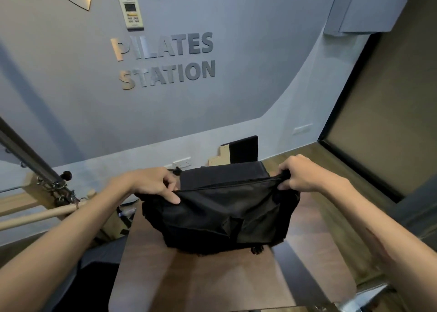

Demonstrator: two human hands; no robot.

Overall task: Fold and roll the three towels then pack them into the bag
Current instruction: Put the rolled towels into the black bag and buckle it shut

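Observation:
A black fabric bag (pixel 220 214) sits on a brown wooden table (pixel 189 281), its top edge pulled taut into a straight line. My left hand (pixel 153 184) pinches the left end of that top edge. My right hand (pixel 300 174) grips the right end, fingers closed on a fold of the fabric. The bag's mouth looks drawn together, and its inside is hidden. No towel shows anywhere in view.
A grey wall (pixel 71 99) with raised letters stands close behind the table. A black box (pixel 224 172) sits just behind the bag. Wooden bars and a metal frame (pixel 47 188) are at the left. A dark-framed panel (pixel 378 122) rises at the right.

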